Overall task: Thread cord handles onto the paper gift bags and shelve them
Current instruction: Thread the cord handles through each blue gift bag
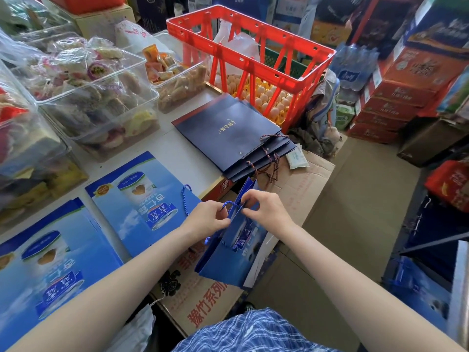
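Observation:
A blue paper gift bag (pixel 229 257) hangs in the air in front of me, above a cardboard box. My left hand (pixel 206 217) pinches its top edge together with a blue cord (pixel 229 204) that loops up between my hands. My right hand (pixel 266 208) pinches the same top edge from the other side. Two flat blue bags lie on the table at left, one (pixel 142 199) with a blue cord handle (pixel 185 196), the other (pixel 50 262) nearer me. A stack of dark navy bags (pixel 233 133) with twisted cord handles lies further back.
Clear plastic tubs of snacks (pixel 94 92) line the table's left side. A red crate (pixel 253 54) stands over egg trays behind the navy bags. Cardboard boxes (pixel 299 184) sit under my hands. Stacked cartons (pixel 401 92) and water bottle packs fill the right; the floor between is brown.

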The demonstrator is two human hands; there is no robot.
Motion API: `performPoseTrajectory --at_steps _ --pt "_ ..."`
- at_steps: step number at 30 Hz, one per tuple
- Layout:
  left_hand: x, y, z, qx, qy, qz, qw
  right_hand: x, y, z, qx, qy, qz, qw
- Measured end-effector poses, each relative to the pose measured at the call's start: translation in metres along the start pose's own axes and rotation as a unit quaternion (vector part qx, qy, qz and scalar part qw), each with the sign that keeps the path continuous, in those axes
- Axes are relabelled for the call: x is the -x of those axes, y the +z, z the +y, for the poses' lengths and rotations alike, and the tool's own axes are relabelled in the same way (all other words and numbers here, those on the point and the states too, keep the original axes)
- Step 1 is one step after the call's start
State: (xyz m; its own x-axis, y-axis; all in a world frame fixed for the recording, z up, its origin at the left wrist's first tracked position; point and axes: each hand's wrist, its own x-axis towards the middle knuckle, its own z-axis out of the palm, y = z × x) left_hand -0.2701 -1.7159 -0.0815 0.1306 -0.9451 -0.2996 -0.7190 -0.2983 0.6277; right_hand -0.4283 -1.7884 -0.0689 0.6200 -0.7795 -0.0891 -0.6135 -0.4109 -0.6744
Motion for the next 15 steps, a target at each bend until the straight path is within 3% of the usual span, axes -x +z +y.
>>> performPoseTrajectory --at_steps 4,9,15 --pt "-0.001 -0.017 0.003 -0.021 -0.001 0.048 0.999 -0.005 -0.011 -0.004 -0.037 0.005 -0.001 0.999" --pt "-0.002 -0.041 -0.011 -0.044 -0.046 0.086 0.994 -0.004 -0.03 0.019 0.06 0.038 -0.007 0.997" --pt "-0.008 -0.052 -0.012 -0.065 -0.051 0.115 0.99 -0.004 -0.037 0.019 0.081 0.055 0.057 0.994"
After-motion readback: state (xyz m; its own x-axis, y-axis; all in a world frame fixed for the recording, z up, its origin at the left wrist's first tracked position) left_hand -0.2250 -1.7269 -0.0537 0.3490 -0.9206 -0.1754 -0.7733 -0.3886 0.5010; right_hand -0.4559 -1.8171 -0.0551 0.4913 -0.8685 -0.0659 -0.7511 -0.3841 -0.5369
